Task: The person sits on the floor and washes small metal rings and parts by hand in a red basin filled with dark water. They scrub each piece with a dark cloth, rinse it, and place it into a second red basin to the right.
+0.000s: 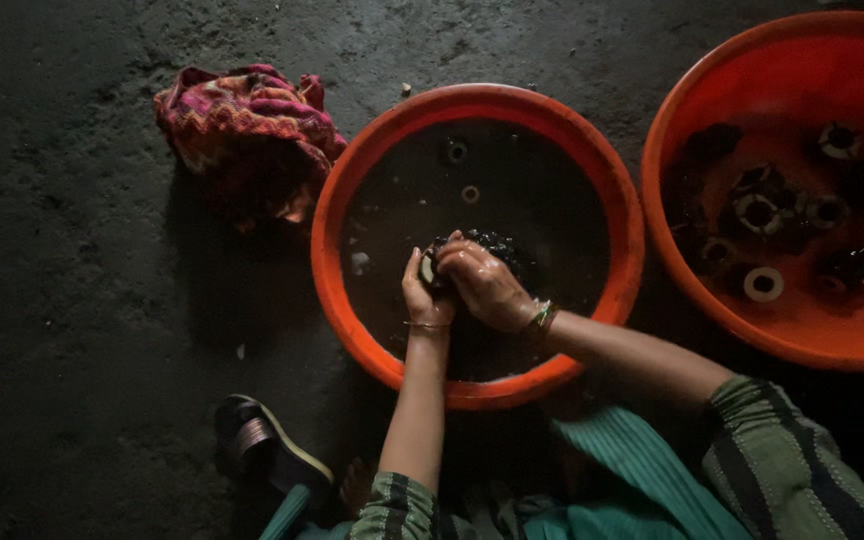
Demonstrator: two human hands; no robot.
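An orange basin [337, 300] filled with dark liquid stands on the floor in front of me. Both my hands are over its middle. My left hand [422, 290] grips a small dark round part [429, 268] from below. My right hand [487, 285] closes over the same part from the right, wet and shiny. Just behind my hands a dark lumpy mass [502, 248] rises out of the liquid. Two small rings [469, 193] lie in the liquid toward the far side.
A second orange basin [672, 120] at the right holds several dark round parts and pale rings. A crumpled pink and red patterned cloth [247, 125] lies at the left of the first basin. My sandalled foot [262, 445] rests on the dark concrete floor [72, 300].
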